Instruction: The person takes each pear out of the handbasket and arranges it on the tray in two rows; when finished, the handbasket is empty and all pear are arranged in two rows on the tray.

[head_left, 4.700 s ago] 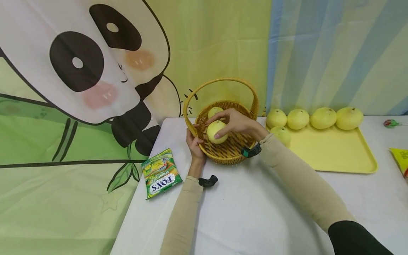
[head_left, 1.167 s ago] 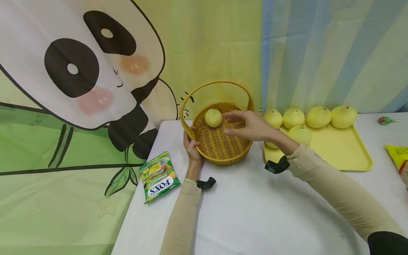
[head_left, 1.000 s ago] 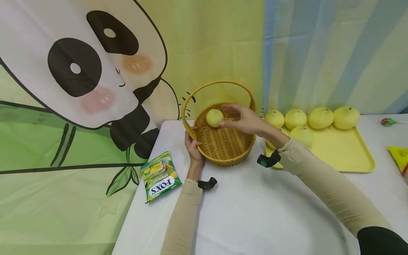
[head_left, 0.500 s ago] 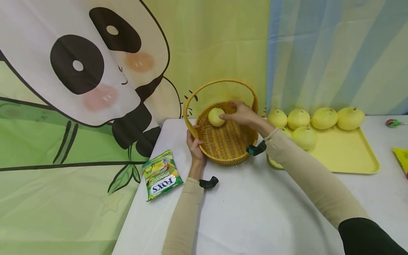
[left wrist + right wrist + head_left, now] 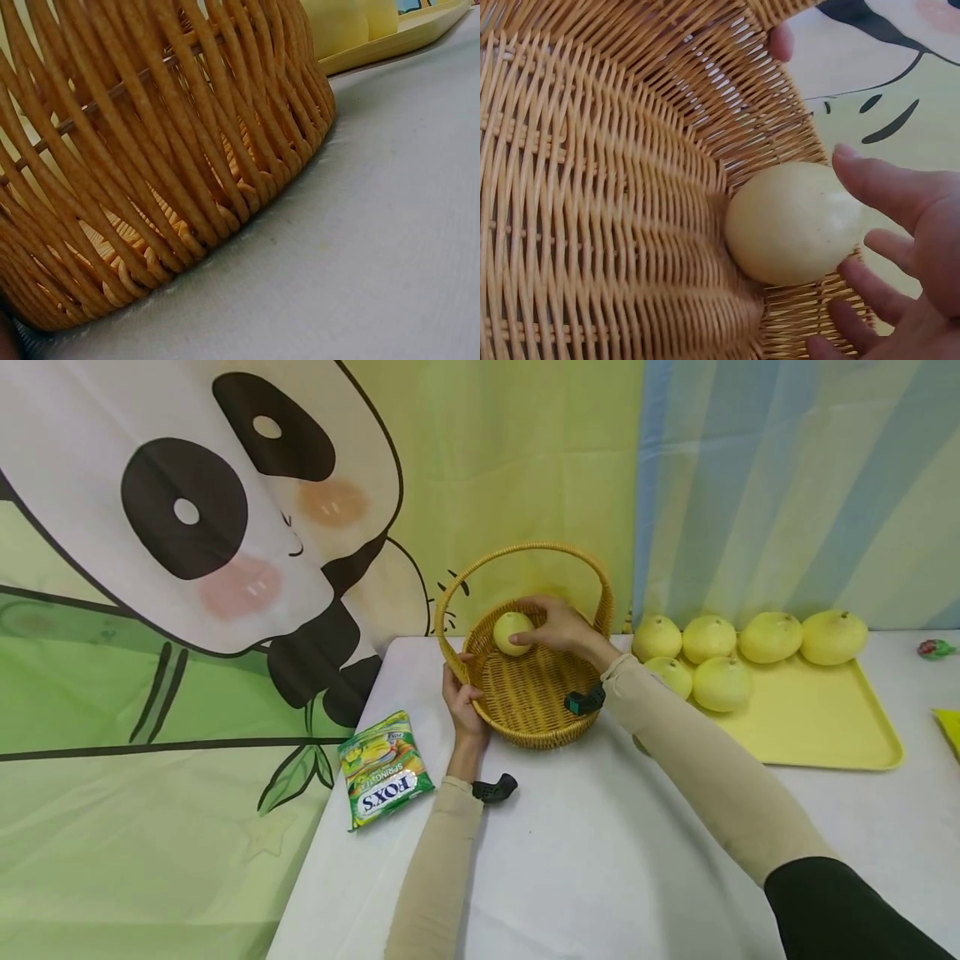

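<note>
Near the back of the table stands a round wicker basket (image 5: 536,710) with a tall handle. One pale yellow pear (image 5: 512,633) lies inside against its back left wall. My left hand (image 5: 463,703) grips the basket's left rim; a fingertip of it (image 5: 781,41) shows there in the right wrist view. My right hand (image 5: 562,625) is over the basket, thumb and fingers spread around the pear (image 5: 787,225) without a visible firm hold. The left wrist view shows the basket's woven side (image 5: 165,150) standing on the white cloth.
To the right is a yellow tray (image 5: 825,727) with several pears (image 5: 722,683) toward its back left. A green Fox's candy bag (image 5: 384,770) lies left of the basket. A wrapped lollipop (image 5: 936,648) and a yellow packet (image 5: 952,727) lie far right. A panda-print curtain hangs behind.
Earlier my right hand held a pear in the basket beside another one; now the basket has one pear and the tray one more. Since then the right hand has moved left to the remaining pear.
</note>
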`<state>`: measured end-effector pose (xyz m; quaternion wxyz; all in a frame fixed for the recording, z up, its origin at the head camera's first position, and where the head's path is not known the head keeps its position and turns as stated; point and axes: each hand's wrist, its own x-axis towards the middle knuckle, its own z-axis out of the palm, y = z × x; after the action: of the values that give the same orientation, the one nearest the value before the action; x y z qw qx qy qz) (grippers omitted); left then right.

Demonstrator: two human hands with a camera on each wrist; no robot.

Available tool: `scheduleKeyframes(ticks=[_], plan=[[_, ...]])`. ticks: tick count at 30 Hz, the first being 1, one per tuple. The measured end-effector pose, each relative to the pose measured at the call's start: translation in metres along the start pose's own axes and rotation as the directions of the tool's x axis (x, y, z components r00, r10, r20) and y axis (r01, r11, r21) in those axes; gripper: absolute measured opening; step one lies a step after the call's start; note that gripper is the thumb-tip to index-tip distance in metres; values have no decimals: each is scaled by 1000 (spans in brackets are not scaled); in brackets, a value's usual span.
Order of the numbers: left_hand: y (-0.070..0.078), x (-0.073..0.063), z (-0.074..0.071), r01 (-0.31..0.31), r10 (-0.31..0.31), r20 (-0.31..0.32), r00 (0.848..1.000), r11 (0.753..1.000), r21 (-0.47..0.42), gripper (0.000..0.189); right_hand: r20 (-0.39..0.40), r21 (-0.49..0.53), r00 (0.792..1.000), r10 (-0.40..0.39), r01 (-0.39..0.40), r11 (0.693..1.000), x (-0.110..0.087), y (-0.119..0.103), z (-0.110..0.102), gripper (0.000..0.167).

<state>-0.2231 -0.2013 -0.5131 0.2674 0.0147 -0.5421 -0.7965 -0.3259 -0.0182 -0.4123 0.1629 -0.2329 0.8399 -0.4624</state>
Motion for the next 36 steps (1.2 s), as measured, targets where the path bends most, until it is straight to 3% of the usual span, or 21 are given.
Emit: scheduleKeyframes(ticks=[9, 14, 23, 28, 36], plan=[[0, -1, 0, 9, -9, 9, 1000, 1000, -8, 60, 14, -57, 1000, 14, -13, 998, 8, 6, 11, 70], [1, 0, 0, -12, 12, 2, 1000, 1000, -21, 59, 86, -13, 996, -23, 25, 1000, 8, 0, 20, 65], [1, 1, 1, -13, 13, 7, 1000, 1000, -18, 60, 156, 23, 983, -94, 92, 996, -2, -13, 31, 77], [2, 0, 1, -12, 12, -2, 1000, 1000, 8, 60, 88, 19, 986, -142, 141, 990, -20, -16, 23, 67], [1, 0, -1, -19, 19, 3, 1000, 1000, 13, 61, -21, 70, 985, -171, 172, 983, -68, -20, 2, 63]])
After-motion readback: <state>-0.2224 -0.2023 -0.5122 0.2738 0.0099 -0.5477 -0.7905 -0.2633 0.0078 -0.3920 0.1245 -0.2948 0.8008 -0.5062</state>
